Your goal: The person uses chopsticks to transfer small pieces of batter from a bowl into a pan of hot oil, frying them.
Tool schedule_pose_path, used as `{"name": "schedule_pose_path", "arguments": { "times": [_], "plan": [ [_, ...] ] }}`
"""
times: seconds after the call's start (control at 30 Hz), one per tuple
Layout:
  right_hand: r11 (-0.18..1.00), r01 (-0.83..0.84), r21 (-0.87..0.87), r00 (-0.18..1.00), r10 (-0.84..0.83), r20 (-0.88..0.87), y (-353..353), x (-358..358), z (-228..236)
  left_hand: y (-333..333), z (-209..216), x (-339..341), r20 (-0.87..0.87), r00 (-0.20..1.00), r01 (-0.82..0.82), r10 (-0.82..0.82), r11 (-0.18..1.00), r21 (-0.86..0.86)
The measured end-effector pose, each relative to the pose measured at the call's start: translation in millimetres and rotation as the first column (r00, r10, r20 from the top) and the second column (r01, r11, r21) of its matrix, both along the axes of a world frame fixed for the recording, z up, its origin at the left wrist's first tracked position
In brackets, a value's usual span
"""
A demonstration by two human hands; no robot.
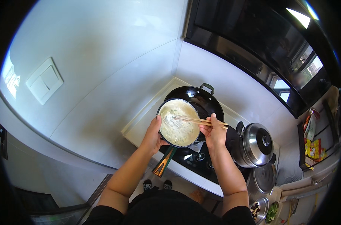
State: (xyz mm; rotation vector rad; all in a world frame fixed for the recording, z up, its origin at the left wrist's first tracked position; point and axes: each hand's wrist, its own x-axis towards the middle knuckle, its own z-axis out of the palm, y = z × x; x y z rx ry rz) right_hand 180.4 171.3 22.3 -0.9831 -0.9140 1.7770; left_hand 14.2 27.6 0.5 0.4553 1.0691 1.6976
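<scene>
A round, dark-rimmed bowl (166, 141) of pale, creamy batter (181, 132) with small green flecks is held over a black wok (211, 101). My left hand (153, 135) grips the bowl's left side, thumb near the rim and fingers curled beneath. Pinched in my right hand (215, 133) is a pair of wooden chopsticks (198, 120), whose tips dip into the batter near the bowl's middle. The wok's long green and orange handle (164, 163) points toward me, and its small loop handle (207, 88) is on the far side. The bowl hides much of the wok.
Right of the wok, a lidded steel pot (257, 145) stands on the black stove (189, 156). Beyond it are a round lid (265, 178), a steel bowl of chopped food (261, 207) and green vegetables (271, 212). A dark range hood (245, 60) overhangs the far right; a tiled wall (114, 75) borders the left.
</scene>
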Motion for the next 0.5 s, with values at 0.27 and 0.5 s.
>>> {"name": "schedule_pose_path", "arguments": {
  "times": [0.27,0.5],
  "plan": [
    [0.957,-0.176,-0.229,0.984,0.172,-0.035,6,-10,-2,-29,4,-15,0.165,0.986,-0.044,0.035,0.998,0.048],
    [0.913,-0.301,0.275,0.932,0.220,0.289,9,-6,65,-39,4,-27,0.075,0.993,-0.095,0.091,0.994,0.056]
  ]
}}
